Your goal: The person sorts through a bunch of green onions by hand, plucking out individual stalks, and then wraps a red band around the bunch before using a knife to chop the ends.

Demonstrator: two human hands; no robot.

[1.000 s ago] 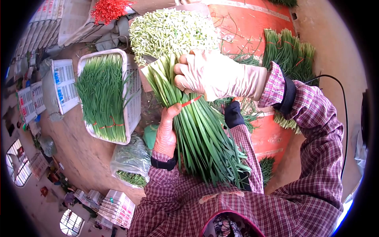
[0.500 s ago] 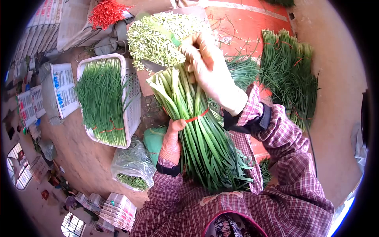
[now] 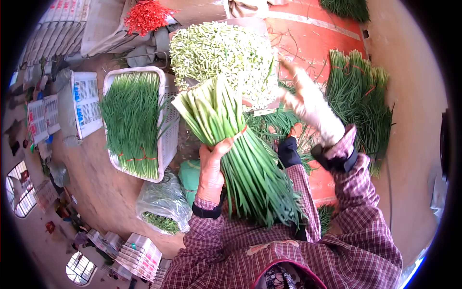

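My left hand is wrapped round a bunch of garlic chives, thumb near the red band that ties it. Its pale stem ends point up and away, and the dark green leaves hang toward my lap. My right hand, in a pale glove and slightly blurred, is off to the right of the bunch with its fingers apart. Nothing shows in its grasp. Beside it, a heap of short cut stem pieces lies on a board beyond the bunch.
A white plastic crate of banded chives stands to the left. More tied bunches lie at the right on the orange-red surface. Red ties are piled at the back. A clear bag with greens sits near my left forearm.
My right hand has left the stem ends and swung right, its fingers spreading; the green scrap by its fingers is gone from there. My left hand still holds the bunch. The whole view has shifted slightly.
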